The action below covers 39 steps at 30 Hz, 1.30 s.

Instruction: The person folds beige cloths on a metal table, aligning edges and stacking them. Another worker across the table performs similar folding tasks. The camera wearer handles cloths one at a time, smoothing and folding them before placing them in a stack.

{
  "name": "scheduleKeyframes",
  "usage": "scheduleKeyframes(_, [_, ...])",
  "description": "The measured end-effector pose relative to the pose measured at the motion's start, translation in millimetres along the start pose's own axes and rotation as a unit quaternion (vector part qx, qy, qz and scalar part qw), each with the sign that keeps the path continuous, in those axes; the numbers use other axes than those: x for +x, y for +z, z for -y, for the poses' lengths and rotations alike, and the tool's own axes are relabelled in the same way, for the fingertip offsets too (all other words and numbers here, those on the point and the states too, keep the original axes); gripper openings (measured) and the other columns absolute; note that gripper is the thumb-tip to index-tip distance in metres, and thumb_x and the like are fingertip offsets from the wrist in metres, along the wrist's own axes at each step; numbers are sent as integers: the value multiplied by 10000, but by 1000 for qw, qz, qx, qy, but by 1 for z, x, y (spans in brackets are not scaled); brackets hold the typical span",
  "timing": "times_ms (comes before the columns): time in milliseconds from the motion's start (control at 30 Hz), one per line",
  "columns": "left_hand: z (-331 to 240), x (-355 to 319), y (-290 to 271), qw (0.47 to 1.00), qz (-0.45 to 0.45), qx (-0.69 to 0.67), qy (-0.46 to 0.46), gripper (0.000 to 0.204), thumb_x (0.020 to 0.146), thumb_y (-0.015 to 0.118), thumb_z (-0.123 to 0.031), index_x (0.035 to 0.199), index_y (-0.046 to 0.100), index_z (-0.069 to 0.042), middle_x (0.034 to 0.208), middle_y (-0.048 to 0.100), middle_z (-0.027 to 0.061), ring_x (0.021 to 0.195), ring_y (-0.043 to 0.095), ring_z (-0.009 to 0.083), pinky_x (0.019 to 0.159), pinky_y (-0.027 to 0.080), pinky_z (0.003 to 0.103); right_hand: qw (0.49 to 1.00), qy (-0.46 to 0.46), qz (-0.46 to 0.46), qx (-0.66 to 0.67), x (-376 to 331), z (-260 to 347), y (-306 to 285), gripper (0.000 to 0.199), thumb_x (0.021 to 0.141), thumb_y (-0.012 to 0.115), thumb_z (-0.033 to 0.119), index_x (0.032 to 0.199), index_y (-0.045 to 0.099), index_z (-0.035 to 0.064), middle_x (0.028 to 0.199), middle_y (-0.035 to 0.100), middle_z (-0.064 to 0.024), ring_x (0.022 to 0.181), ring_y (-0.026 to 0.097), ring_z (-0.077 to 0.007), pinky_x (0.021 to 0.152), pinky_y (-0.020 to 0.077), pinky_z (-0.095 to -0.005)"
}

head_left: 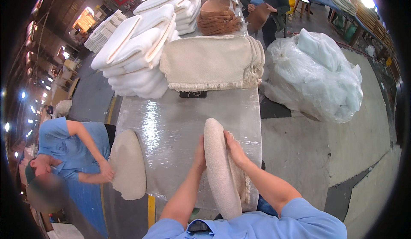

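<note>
A plump beige cushion (219, 166) in woven fabric stands on edge near my body, at the near end of the plastic-covered table (175, 127). My left hand (200, 154) presses on its left side, the fingers partly hidden behind it. On the opposite side my right hand (234, 150) grips it, fingers stretched along the fabric. A loose, frayed fabric edge hangs on the cushion's right side, below my right hand. Farther up the table lies a stack of folded beige fabric covers (207, 61) with fringed edges. A small black object (193, 94) lies just in front of that stack.
Thick folded white padding (137, 46) is piled at the far left, with brown covers (218, 16) behind. A large plastic-wrapped white bundle (314, 74) stands right of the table. A co-worker (81, 153) at left holds a beige piece (129, 165); another person (267, 7) handles brown fabric.
</note>
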State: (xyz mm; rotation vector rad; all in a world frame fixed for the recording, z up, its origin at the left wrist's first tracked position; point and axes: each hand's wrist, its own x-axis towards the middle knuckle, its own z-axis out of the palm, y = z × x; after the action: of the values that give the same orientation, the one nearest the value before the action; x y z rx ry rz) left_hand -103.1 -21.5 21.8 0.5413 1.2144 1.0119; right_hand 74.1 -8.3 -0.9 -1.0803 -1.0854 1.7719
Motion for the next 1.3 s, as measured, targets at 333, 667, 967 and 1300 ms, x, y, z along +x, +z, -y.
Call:
scheduleKeyframes(333, [-64, 72, 38, 981, 138, -7, 137, 733, 1140, 300, -547, 1668, 270, -38, 1717, 300, 160, 1563, 317, 277, 1282, 250, 390, 984, -160, -60, -50, 86, 29, 22, 710, 1155, 263, 507, 1651, 289, 0, 1730, 269, -164, 1616, 201, -269, 1309, 135, -377])
scheduleKeyframes(667, [16, 97, 14, 969, 94, -191, 127, 616, 1140, 374, -442, 1598, 425, -33, 1596, 470, 84, 1449, 452, 213, 1227, 341, 367, 987, -149, -65, 3, 86, -25, 15, 703, 1139, 285, 539, 1587, 444, 22, 1606, 485, -144, 1489, 427, -255, 1250, 285, -370])
scheduleKeyframes(967, [50, 107, 13, 947, 65, -292, 117, 553, 1118, 382, -399, 1484, 557, -23, 1412, 618, 96, 1296, 569, 216, 1141, 434, 377, 974, -199, -110, -19, 85, -38, 12, 622, 1140, 317, 447, 1498, 544, -9, 1518, 580, -157, 1405, 527, -263, 1200, 361, -368])
scheduleKeyframes(1300, [50, 110, 5, 954, 79, -230, 178, 582, 1114, 382, -444, 1470, 543, -13, 1406, 614, 116, 1305, 569, 256, 1142, 439, 394, 973, -195, -120, -2, 83, -31, 16, 512, 1142, 366, 332, 1410, 615, -26, 1409, 655, -173, 1348, 573, -278, 1179, 373, -365])
